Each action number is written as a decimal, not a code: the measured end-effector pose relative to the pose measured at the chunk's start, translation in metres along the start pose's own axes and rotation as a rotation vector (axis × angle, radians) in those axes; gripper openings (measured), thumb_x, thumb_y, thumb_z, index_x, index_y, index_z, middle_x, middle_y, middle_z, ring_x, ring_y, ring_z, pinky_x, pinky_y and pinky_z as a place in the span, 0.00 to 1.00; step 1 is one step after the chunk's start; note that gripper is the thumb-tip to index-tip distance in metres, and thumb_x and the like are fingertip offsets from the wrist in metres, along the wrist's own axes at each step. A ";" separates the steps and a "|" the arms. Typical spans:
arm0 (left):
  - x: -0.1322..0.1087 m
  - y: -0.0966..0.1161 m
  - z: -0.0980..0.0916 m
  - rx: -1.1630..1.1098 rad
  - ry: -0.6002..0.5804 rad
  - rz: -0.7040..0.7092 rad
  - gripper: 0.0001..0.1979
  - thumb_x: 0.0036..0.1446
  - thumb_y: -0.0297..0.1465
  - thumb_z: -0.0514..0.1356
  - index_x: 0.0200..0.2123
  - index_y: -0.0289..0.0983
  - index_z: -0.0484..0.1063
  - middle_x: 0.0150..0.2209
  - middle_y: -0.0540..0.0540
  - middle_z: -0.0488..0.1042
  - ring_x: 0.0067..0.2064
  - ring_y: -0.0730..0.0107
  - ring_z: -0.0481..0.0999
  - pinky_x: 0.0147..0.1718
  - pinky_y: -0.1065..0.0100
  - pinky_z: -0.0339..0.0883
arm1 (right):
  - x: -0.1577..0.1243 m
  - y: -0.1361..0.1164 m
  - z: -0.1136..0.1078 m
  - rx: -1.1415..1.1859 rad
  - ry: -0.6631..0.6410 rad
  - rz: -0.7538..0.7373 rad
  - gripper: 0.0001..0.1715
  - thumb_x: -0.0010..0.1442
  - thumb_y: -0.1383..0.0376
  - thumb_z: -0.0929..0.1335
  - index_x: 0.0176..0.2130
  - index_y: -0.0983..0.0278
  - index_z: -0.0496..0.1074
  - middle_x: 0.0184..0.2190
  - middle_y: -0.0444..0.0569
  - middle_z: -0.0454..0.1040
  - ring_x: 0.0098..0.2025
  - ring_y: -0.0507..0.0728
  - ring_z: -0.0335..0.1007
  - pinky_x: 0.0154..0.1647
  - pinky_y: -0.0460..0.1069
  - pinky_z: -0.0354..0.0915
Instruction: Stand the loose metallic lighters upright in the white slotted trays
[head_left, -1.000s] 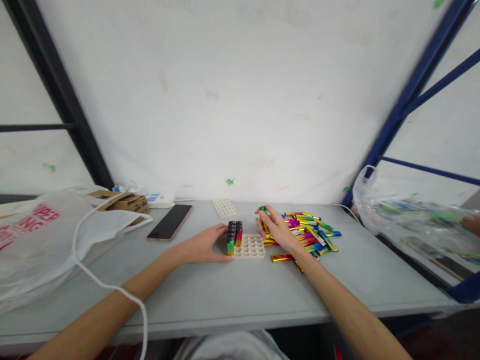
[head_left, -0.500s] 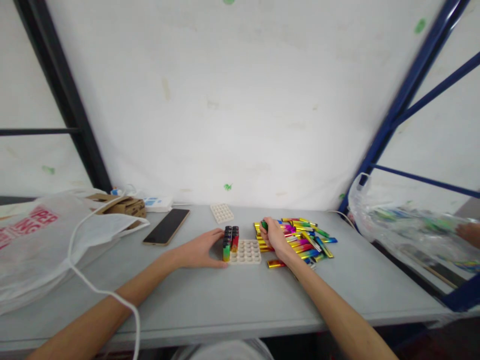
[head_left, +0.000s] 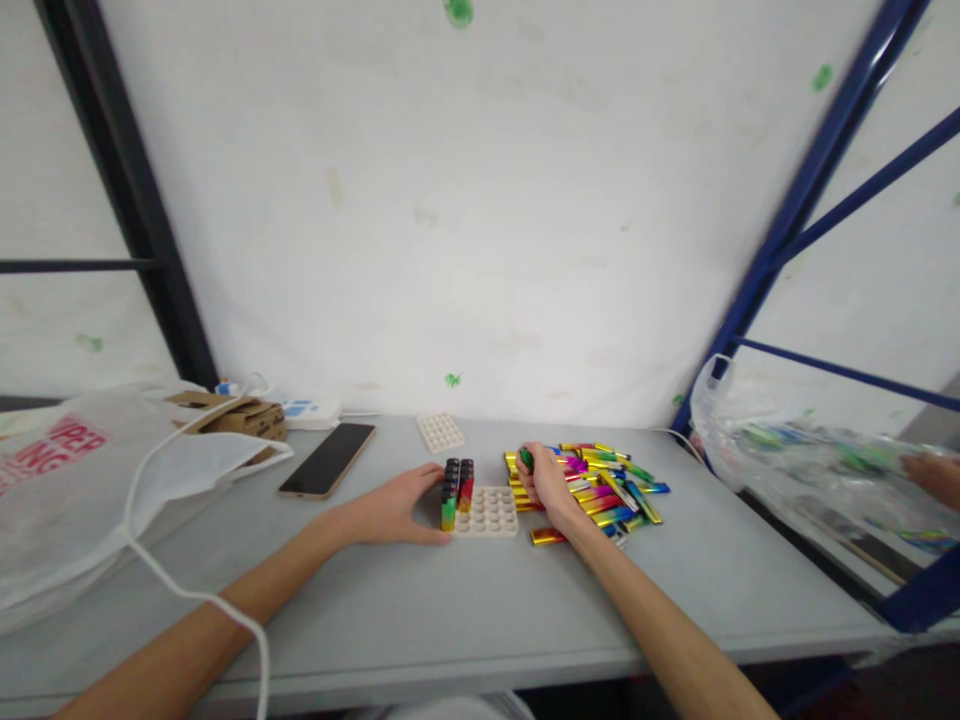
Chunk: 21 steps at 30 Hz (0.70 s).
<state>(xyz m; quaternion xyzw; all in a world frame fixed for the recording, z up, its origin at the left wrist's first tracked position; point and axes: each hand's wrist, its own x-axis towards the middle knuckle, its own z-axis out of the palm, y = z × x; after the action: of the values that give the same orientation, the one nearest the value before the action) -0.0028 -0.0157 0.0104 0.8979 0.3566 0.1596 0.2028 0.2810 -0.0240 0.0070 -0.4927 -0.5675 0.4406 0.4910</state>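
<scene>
Plastic bag (head_left: 67,525), left side of the surface (head_left: 420,620): large red lettering, two lines. Upper line reads "PER", preceded by a partly obscured character; lower line ends in "NG", remainder unclear in the folds. Printing on the cardboard box (head_left: 259,420): too small to read.

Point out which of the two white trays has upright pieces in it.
The nearer tray, at the left hand: black-topped pieces stand in it; the farther tray shows none.
</scene>
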 end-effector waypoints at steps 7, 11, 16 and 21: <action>0.003 -0.004 0.003 0.009 -0.026 -0.016 0.46 0.50 0.54 0.72 0.66 0.36 0.67 0.69 0.33 0.66 0.69 0.38 0.66 0.70 0.49 0.57 | -0.013 -0.017 0.000 0.082 -0.185 -0.143 0.31 0.66 0.37 0.63 0.44 0.61 0.73 0.28 0.41 0.65 0.24 0.51 0.62 0.27 0.48 0.62; 0.005 -0.001 0.002 -0.039 -0.022 0.053 0.43 0.51 0.51 0.72 0.65 0.39 0.67 0.67 0.37 0.69 0.67 0.42 0.69 0.68 0.51 0.62 | -0.024 -0.028 -0.002 -0.221 -0.201 -0.366 0.24 0.66 0.43 0.69 0.40 0.61 0.75 0.38 0.47 0.74 0.40 0.56 0.72 0.42 0.50 0.67; 0.004 0.001 0.000 -0.068 -0.019 0.094 0.41 0.52 0.48 0.73 0.64 0.38 0.67 0.65 0.38 0.71 0.65 0.44 0.71 0.67 0.52 0.62 | -0.032 -0.033 0.006 -0.512 -0.182 -0.431 0.25 0.65 0.47 0.72 0.27 0.62 0.69 0.21 0.41 0.70 0.25 0.52 0.65 0.30 0.47 0.59; 0.005 -0.002 0.002 -0.050 0.005 0.114 0.40 0.51 0.48 0.73 0.64 0.39 0.69 0.64 0.39 0.73 0.64 0.43 0.73 0.66 0.52 0.64 | -0.034 -0.023 0.017 -0.514 -0.197 -0.429 0.20 0.67 0.51 0.73 0.32 0.62 0.71 0.26 0.45 0.81 0.26 0.53 0.73 0.30 0.46 0.61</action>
<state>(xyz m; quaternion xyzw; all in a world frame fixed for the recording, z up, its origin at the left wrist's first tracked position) 0.0004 -0.0110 0.0088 0.9109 0.3014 0.1821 0.2151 0.2626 -0.0609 0.0235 -0.4249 -0.7952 0.2156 0.3750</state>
